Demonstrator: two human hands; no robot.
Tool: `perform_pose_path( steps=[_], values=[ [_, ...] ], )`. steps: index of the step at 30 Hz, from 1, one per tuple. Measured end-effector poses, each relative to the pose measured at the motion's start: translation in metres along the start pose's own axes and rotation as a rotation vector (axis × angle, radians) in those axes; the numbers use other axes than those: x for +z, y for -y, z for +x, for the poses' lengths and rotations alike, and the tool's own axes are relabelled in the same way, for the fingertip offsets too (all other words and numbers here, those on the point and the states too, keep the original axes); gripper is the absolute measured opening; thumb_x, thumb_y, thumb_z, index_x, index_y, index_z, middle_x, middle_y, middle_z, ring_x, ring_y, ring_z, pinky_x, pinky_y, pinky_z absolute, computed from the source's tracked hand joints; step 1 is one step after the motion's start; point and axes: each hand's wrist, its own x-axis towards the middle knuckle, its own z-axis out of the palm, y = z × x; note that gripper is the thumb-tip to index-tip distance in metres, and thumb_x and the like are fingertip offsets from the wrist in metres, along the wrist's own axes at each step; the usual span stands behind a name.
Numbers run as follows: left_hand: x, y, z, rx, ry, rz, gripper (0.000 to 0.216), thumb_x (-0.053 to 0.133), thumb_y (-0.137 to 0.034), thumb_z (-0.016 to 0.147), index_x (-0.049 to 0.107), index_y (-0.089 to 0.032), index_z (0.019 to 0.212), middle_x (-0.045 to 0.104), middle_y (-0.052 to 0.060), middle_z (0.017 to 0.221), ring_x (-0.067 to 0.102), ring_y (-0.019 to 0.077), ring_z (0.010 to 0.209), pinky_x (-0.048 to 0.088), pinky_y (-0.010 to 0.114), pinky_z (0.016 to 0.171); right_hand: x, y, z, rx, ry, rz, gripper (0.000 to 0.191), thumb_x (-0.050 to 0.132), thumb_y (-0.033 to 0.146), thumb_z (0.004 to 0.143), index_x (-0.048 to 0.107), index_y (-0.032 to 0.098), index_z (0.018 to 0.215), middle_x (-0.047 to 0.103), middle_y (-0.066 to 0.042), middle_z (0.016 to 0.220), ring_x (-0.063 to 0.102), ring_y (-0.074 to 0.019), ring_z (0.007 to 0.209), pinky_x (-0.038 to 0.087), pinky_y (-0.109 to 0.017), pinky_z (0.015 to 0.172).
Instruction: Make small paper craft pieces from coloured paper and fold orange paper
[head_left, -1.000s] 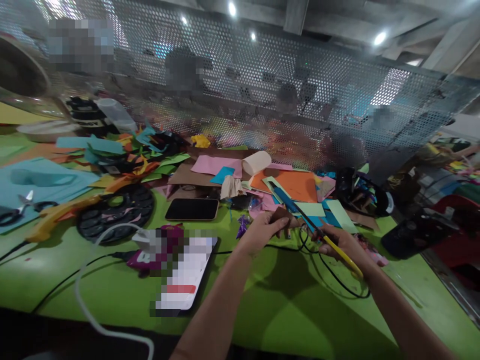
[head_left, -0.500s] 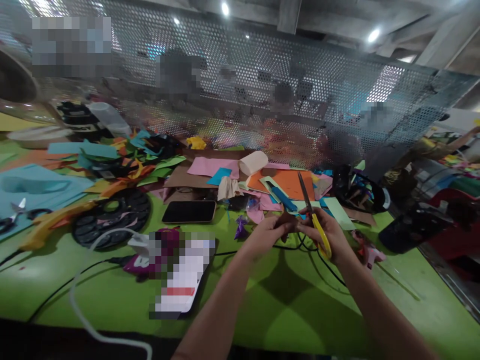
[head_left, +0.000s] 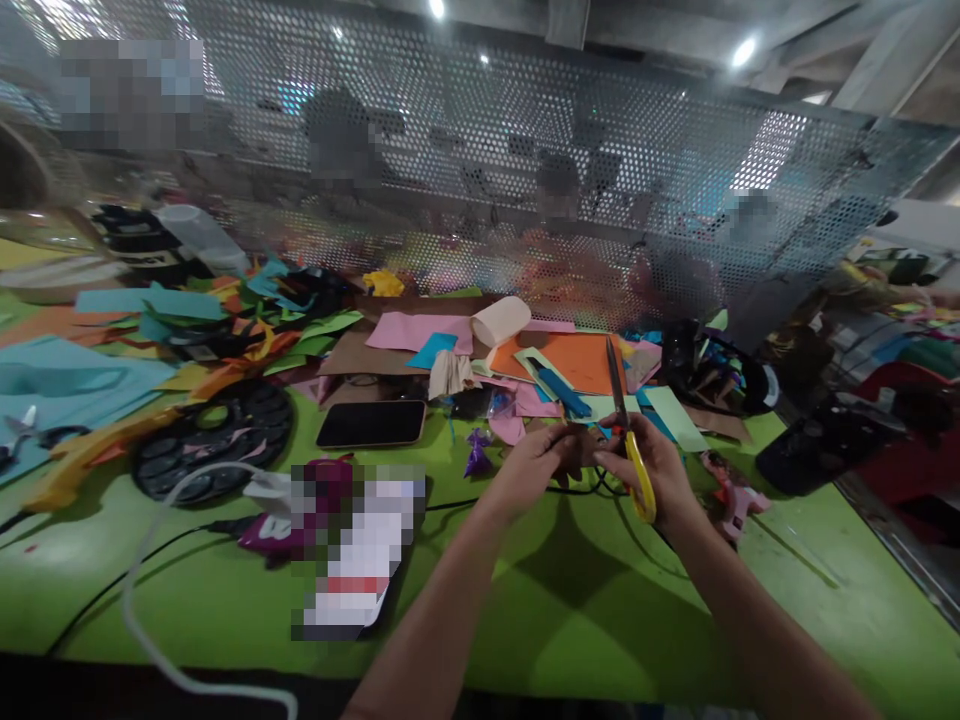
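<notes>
My left hand (head_left: 528, 468) is closed, pinching a small brown piece (head_left: 579, 454) that looks like paper; its shape is partly hidden by my fingers. My right hand (head_left: 661, 472) is closed on yellow-handled scissors (head_left: 640, 478), whose dark blades point up and away from me. The right fingertips sit close to the brown piece, and I cannot tell whether they touch it. Both hands are above the green table (head_left: 555, 640). Just left of them lies a small purple wrapped piece (head_left: 478, 453). Behind them are a blue cutter (head_left: 562, 388) and orange paper (head_left: 600, 360).
A dark phone (head_left: 371, 424) and a lit phone (head_left: 364, 560) lie to the left, near a purple power adapter (head_left: 285, 525) with cables. Further left are a black round tray (head_left: 217, 440) and a yellow glue gun (head_left: 97, 455). A black cup (head_left: 799, 450) lies right; a perforated screen (head_left: 480, 170) stands behind.
The view has shifted slightly. The brown piece shows a little more between my hands, and the scissors stand a bit more upright. Both hands keep their hold.
</notes>
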Motion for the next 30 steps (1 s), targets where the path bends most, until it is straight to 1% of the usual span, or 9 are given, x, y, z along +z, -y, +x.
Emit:
perform_pose_path(
  steps=[3, 6, 8, 10, 12, 20, 25, 28, 30],
  values=[
    [-0.003, 0.003, 0.002, 0.005, -0.037, 0.027, 0.034, 0.060, -0.049, 0.084, 0.063, -0.015, 0.090, 0.064, 0.001, 0.063, 0.056, 0.0121, 0.053, 0.041, 0.023, 0.050, -0.013, 0.003, 0.006, -0.015, -0.018, -0.063, 0.045, 0.081, 0.040, 0.069, 0.059, 0.023, 0.104, 0.057, 0.004, 0.072, 0.053, -0.0129, 0.062, 0.043, -0.025, 0.059],
    [-0.007, 0.004, 0.004, -0.004, -0.152, 0.029, 0.033, 0.060, -0.049, 0.083, 0.062, -0.016, 0.084, 0.066, 0.002, 0.063, 0.053, 0.0113, 0.049, 0.040, 0.023, 0.049, -0.044, 0.004, 0.020, -0.063, -0.048, -0.274, 0.045, 0.077, 0.045, 0.072, 0.061, 0.021, 0.107, 0.063, 0.000, 0.080, 0.059, -0.0166, 0.069, 0.046, -0.028, 0.062],
    [-0.009, 0.004, 0.005, -0.001, -0.213, 0.014, 0.033, 0.061, -0.049, 0.082, 0.062, -0.016, 0.082, 0.067, 0.002, 0.064, 0.053, 0.0114, 0.050, 0.038, 0.022, 0.047, -0.070, -0.001, 0.030, -0.125, -0.129, -0.537, 0.045, 0.073, 0.045, 0.074, 0.062, 0.019, 0.109, 0.070, -0.006, 0.094, 0.064, -0.0220, 0.082, 0.048, -0.032, 0.072],
    [-0.010, 0.003, 0.004, 0.009, -0.243, 0.005, 0.033, 0.063, -0.049, 0.081, 0.063, -0.016, 0.081, 0.066, 0.002, 0.063, 0.050, 0.0104, 0.049, 0.034, 0.022, 0.046, -0.090, -0.009, 0.038, -0.063, -0.176, -0.894, 0.042, 0.067, 0.039, 0.080, 0.063, 0.019, 0.117, 0.073, -0.009, 0.101, 0.066, -0.0255, 0.089, 0.048, -0.034, 0.076],
    [-0.010, 0.002, 0.004, 0.017, -0.254, -0.004, 0.033, 0.064, -0.048, 0.081, 0.064, -0.016, 0.081, 0.066, 0.001, 0.064, 0.045, 0.0087, 0.048, 0.030, 0.022, 0.045, -0.102, -0.019, 0.042, 0.018, -0.165, -1.110, 0.040, 0.062, 0.029, 0.082, 0.063, 0.019, 0.120, 0.074, -0.010, 0.103, 0.067, -0.0264, 0.090, 0.047, -0.033, 0.075],
    [-0.008, 0.011, 0.002, -0.054, -0.283, -0.141, 0.053, 0.073, -0.060, 0.074, 0.066, -0.017, 0.103, 0.064, 0.000, 0.071, 0.036, 0.0058, 0.051, 0.025, 0.021, 0.047, -0.092, -0.044, 0.049, 0.100, -0.083, -1.313, 0.050, 0.062, 0.018, 0.084, 0.057, 0.017, 0.133, 0.072, -0.015, 0.111, 0.066, -0.0296, 0.102, 0.044, -0.033, 0.081],
    [-0.007, 0.016, 0.003, -0.083, -0.256, -0.157, 0.055, 0.055, -0.069, 0.084, 0.067, -0.016, 0.094, 0.058, 0.000, 0.065, 0.037, 0.0081, 0.053, 0.029, 0.021, 0.049, -0.090, -0.030, 0.044, 0.125, -0.121, -1.393, 0.038, 0.059, 0.019, 0.087, 0.064, 0.019, 0.125, 0.072, -0.016, 0.105, 0.067, -0.0308, 0.096, 0.045, -0.034, 0.075],
    [-0.004, 0.016, 0.003, -0.040, -0.190, -0.173, 0.053, 0.049, -0.064, 0.090, 0.069, -0.016, 0.100, 0.064, 0.003, 0.075, 0.037, 0.0084, 0.055, 0.032, 0.021, 0.052, -0.079, -0.011, 0.038, 0.033, -0.148, -1.334, 0.032, 0.054, 0.024, 0.091, 0.067, 0.020, 0.120, 0.071, -0.015, 0.108, 0.066, -0.0291, 0.098, 0.046, -0.034, 0.077],
    [-0.002, 0.016, 0.003, -0.034, -0.158, -0.167, 0.051, 0.051, -0.060, 0.090, 0.069, -0.016, 0.108, 0.066, 0.004, 0.081, 0.038, 0.0087, 0.056, 0.033, 0.021, 0.053, -0.064, 0.002, 0.031, -0.126, -0.112, -1.103, 0.028, 0.055, 0.025, 0.091, 0.070, 0.021, 0.114, 0.072, -0.011, 0.107, 0.066, -0.0252, 0.094, 0.047, -0.033, 0.080]
  ],
)
